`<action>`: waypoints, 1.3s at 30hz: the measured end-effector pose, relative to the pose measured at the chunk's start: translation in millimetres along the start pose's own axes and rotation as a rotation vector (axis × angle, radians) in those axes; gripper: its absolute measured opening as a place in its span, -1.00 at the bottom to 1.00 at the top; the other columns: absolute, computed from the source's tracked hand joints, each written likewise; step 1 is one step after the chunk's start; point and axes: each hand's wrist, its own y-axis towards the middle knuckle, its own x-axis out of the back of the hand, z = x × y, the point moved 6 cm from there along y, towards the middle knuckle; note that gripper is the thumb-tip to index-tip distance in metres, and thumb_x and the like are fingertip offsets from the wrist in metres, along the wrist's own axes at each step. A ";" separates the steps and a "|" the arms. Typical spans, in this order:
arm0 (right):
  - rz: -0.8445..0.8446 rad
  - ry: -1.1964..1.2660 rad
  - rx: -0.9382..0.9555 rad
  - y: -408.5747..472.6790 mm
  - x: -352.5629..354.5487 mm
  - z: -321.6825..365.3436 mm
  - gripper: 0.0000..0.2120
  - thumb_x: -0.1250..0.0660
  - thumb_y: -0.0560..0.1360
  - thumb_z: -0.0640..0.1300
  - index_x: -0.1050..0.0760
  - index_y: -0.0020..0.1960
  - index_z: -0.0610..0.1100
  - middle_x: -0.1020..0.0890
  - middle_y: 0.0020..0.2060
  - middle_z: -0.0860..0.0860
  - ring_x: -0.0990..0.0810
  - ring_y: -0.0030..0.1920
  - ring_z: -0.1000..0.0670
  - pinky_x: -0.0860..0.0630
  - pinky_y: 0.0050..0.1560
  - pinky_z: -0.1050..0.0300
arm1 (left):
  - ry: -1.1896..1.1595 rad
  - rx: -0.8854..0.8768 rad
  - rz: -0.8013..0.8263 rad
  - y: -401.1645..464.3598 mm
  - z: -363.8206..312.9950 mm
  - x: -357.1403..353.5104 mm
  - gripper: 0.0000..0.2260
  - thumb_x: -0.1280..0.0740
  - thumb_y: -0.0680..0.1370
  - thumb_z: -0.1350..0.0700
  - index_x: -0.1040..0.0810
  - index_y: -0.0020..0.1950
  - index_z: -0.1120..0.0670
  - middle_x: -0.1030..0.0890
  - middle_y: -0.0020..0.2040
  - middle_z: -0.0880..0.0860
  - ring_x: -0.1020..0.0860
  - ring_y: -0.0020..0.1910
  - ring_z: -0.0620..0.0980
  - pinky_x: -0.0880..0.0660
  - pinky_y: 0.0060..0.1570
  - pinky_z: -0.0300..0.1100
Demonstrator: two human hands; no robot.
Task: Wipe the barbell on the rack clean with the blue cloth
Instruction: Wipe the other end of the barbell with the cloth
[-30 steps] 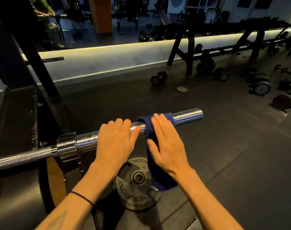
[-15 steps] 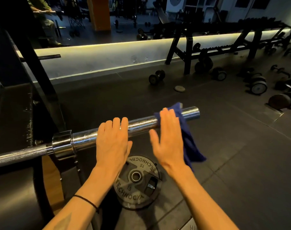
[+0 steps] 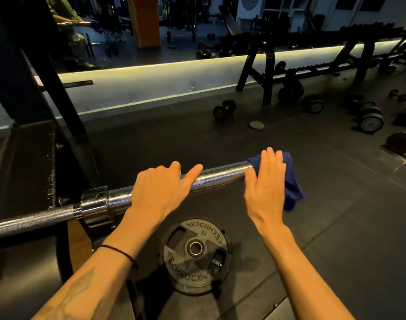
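A chrome barbell lies across the rack, its sleeve running from the collar at left toward the right end. My left hand rests over the sleeve near its middle, fingers curled on the steel. My right hand presses the blue cloth over the sleeve's outer end. The cloth wraps the tip and hangs down on the right side of my palm. The sleeve's end is hidden under the cloth.
A black 15 weight plate lies flat on the floor below the bar. Black rack uprights stand at the left. Loose dumbbells and a dumbbell rack sit farther back and right.
My right hand has slid the blue cloth rightward along the sleeve, from beside my left hand out to the sleeve's end. My left hand has stayed on the bar.
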 end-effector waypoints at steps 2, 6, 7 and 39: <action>0.040 0.003 0.127 -15.5 -10.1 26.7 -0.38 -0.10 0.65 0.07 -0.22 0.58 -0.28 -0.26 0.59 -0.14 -0.06 0.63 -0.07 0.07 0.63 -0.03 | 0.020 -0.006 0.050 5.0 1.8 -0.1 -0.38 0.17 0.59 -0.35 -0.53 -0.08 0.02 -0.50 -0.41 -0.03 -0.44 -0.46 -0.08 -0.27 -0.45 -0.20; 0.240 -0.071 0.483 -30.0 -7.9 32.8 -0.41 -0.15 0.64 -0.01 -0.19 0.61 -0.23 -0.22 0.60 -0.10 -0.08 0.63 -0.05 -0.03 0.62 -0.07 | 0.150 -0.216 0.187 11.7 -0.6 -13.9 -0.61 -0.18 0.65 -0.10 -0.25 0.43 -0.01 -0.52 -0.12 0.02 -0.50 -0.30 -0.04 -0.36 -0.42 -0.17; 0.242 -0.110 0.520 -24.9 -2.7 22.4 -0.41 -0.15 0.63 -0.03 -0.20 0.60 -0.23 -0.23 0.60 -0.11 -0.10 0.63 -0.07 -0.06 0.61 -0.08 | 0.118 -0.206 0.224 13.5 1.0 -16.7 -0.63 -0.19 0.64 -0.08 -0.29 0.43 -0.02 -0.47 -0.16 0.00 -0.47 -0.32 -0.05 -0.32 -0.44 -0.17; 0.222 0.000 0.392 -28.7 -11.9 35.6 -0.34 -0.20 0.59 0.00 -0.14 0.62 -0.21 -0.19 0.61 -0.07 -0.05 0.64 -0.03 0.05 0.63 -0.03 | -0.124 -0.300 -0.017 1.2 -16.1 -9.4 -0.48 -0.18 0.50 -0.41 -0.36 0.27 -0.07 -0.62 0.02 -0.07 -0.59 -0.19 -0.07 -0.51 -0.21 -0.17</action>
